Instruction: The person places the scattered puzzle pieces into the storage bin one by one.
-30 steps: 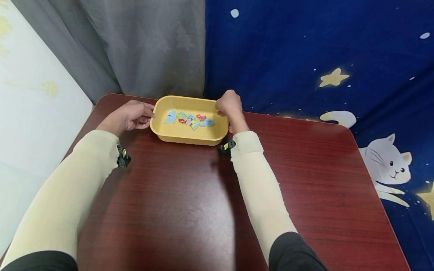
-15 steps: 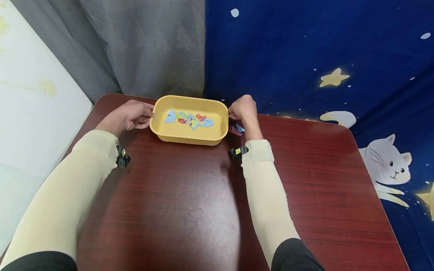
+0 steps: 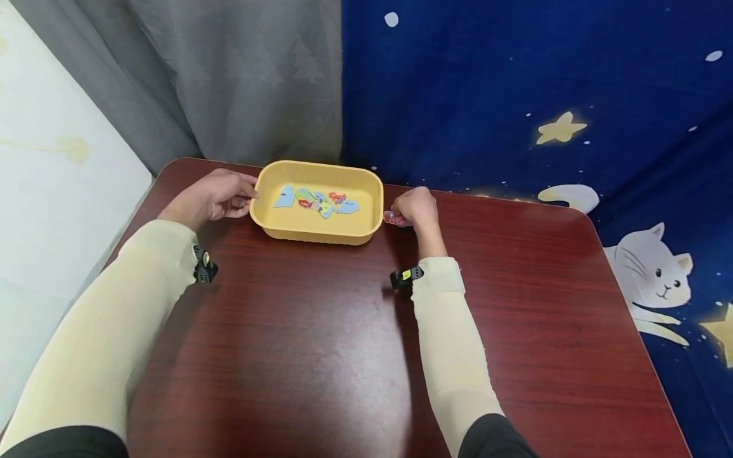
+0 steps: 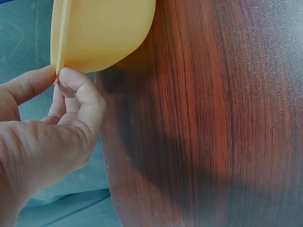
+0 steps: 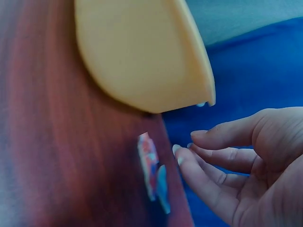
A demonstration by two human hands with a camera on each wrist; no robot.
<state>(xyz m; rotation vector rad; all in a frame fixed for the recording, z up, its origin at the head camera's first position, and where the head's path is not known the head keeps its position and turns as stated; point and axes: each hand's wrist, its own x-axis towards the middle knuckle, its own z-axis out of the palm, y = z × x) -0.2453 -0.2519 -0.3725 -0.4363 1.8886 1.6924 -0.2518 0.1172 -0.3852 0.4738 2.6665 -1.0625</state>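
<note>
A yellow plastic basin (image 3: 315, 234) stands at the table's far edge, with several flat printed puzzle pieces (image 3: 324, 205) lying on its bottom. My left hand (image 3: 220, 194) pinches its left rim between thumb and curled fingers, as the left wrist view confirms. Beyond the basin's right end, my right hand (image 3: 416, 207) hovers just above two more pieces. In the right wrist view, a red printed piece (image 5: 148, 165) and a blue piece (image 5: 163, 188) lie together on the table. The right fingers (image 5: 203, 179) are loosely bent, apart from the thumb, with nothing between them.
The dark red wooden table (image 3: 309, 343) reaches toward me. Directly behind it hang a grey curtain (image 3: 258, 83) and a blue curtain (image 3: 487, 83). A white panel (image 3: 57, 159) stands at the left.
My right hand has come off the basin's right rim and moved right and nearer to me, over the two pieces outside. The left hand keeps its hold; the basin stays put.
</note>
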